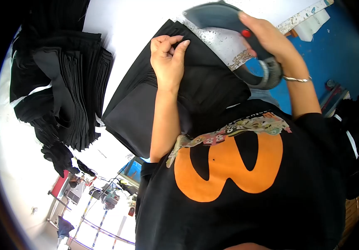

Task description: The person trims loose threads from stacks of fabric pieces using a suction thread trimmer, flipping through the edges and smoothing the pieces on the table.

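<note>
A stack of folded black fabric [212, 81] lies under my left hand [167, 52], close to my body. The fingers of that hand are curled, and thumb and forefinger pinch together at the fabric's upper part. My right hand [267, 35] is wrapped round the black handle of a hand tool [217, 16], off to the right and above the stack. The tool has a dark, curved, smooth head, a red button near my thumb and a ribbed grey loop at its lower end. Its exact kind I cannot make out. It appears apart from the fabric.
Several layered piles of black fabric [69, 83] stand on the white table [125, 21] at left. The table's worn edge [308, 16] runs along the upper right, above a blue floor [333, 50]. More black material [356, 137] is at far right.
</note>
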Demonstrator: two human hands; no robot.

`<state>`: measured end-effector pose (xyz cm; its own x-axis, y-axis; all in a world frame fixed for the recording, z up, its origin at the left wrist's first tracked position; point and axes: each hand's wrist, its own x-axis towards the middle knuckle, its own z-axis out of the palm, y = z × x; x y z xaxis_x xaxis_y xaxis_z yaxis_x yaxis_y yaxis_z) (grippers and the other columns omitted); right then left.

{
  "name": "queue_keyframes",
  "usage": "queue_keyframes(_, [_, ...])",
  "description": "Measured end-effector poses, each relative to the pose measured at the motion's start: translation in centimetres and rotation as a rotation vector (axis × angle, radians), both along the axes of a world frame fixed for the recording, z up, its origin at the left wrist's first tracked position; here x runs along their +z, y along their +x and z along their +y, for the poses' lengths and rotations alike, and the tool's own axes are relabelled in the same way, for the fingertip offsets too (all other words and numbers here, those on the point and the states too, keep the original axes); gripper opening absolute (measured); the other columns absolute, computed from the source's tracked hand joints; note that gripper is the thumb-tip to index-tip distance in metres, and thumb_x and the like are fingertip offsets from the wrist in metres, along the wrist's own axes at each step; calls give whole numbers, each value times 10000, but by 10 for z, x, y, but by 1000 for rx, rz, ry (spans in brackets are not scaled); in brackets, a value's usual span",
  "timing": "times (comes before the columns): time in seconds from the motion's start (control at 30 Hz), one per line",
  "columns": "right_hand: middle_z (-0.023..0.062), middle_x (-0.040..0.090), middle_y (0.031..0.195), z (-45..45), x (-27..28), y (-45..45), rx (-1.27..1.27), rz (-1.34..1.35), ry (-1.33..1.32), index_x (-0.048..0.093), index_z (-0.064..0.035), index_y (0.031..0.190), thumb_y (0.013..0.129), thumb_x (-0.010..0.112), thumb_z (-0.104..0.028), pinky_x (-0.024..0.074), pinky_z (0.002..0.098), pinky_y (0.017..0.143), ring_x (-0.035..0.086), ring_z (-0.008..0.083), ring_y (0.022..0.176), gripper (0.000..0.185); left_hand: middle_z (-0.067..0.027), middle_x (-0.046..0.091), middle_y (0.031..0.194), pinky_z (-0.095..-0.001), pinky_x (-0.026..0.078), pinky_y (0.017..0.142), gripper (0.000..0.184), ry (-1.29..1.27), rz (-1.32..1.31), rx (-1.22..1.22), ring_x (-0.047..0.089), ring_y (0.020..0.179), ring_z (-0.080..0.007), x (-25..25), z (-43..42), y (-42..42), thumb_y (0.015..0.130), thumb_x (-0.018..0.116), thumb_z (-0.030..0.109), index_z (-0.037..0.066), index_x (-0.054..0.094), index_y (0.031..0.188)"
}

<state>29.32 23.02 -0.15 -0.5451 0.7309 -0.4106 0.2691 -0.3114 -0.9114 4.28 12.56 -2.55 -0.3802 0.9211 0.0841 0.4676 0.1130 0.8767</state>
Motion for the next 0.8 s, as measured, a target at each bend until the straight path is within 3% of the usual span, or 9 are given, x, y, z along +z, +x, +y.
queue_keyframes(0.1, [59, 549, 522, -1, 11, 21, 165, -138, -76, 685, 1, 916, 1020, 462, -589, 434, 264, 491, 545, 114, 456, 639, -21, 542, 947, -252, 462, 734, 105, -13, 9, 15, 515, 799, -118, 0, 3, 0, 836, 786, 32, 36, 761, 938])
queue_keyframes(0.23, [49, 527, 522, -11, -4, -12, 27, -218, 246, 601, -15, 769, 1040, 434, -557, 427, 272, 511, 522, 123, 477, 629, -45, 559, 964, -260, 467, 766, 76, 19, -51, -4, 548, 854, -154, -6, 6, -8, 894, 710, 24, 36, 748, 959])
queue_keyframes(0.3, [52, 570, 555, 1, 1, -15, 69, 29, -47, 674, 22, 895, 978, 511, -637, 438, 268, 482, 579, 111, 482, 684, -53, 560, 968, -269, 472, 788, 81, -7, -5, -34, 555, 878, -166, -5, 5, -9, 905, 683, 17, 26, 736, 965])
queue_keyframes(0.43, [56, 572, 553, -6, 14, 0, 169, -135, -61, 669, 16, 866, 987, 514, -627, 465, 274, 474, 592, 114, 482, 672, -64, 560, 968, -280, 474, 846, 77, -30, -45, -17, 561, 937, -186, -5, 5, -9, 899, 681, 17, 17, 729, 959])
queue_keyframes(0.5, [38, 576, 618, -13, 19, -14, 171, -163, -9, 638, 8, 927, 1023, 498, -547, 424, 257, 473, 546, 127, 460, 580, -71, 567, 976, -286, 473, 860, 69, -46, 48, -35, 566, 947, -196, -6, 5, -6, 900, 679, 24, 11, 724, 951])
queue_keyframes(0.57, [38, 576, 627, -13, -16, -28, 4, -89, 438, 648, 21, 963, 1023, 498, -549, 424, 258, 475, 546, 125, 467, 593, -78, 563, 978, -288, 473, 848, 54, -38, 61, -51, 571, 948, -202, 6, 4, -3, 898, 672, 13, 9, 717, 926])
queue_keyframes(0.67, [38, 574, 646, -10, 16, -14, 40, -178, 84, 641, 22, 936, 1021, 505, -552, 428, 259, 471, 548, 113, 484, 596, -69, 634, 875, -297, 487, 798, 50, 94, 245, -168, 602, 860, -187, 34, -13, -18, 904, 679, 40, 4, 702, 877])
queue_keyframes(0.77, [43, 572, 664, -8, 14, 13, 162, -206, 13, 641, 25, 931, 1016, 515, -556, 432, 260, 464, 549, 106, 498, 601, -78, 675, 822, -287, 499, 673, 76, -590, -457, -91, 607, 750, -120, 65, -31, -38, 918, 690, 51, -16, 702, 953])
queue_keyframes(0.8, [54, 572, 663, -12, 7, 9, 186, -257, 78, 647, 24, 942, 1025, 504, -543, 424, 254, 438, 533, 98, 469, 591, -83, 673, 844, -280, 494, 653, 99, -468, -327, -12, 601, 731, -117, 57, -29, -32, 911, 702, 50, -10, 700, 991])
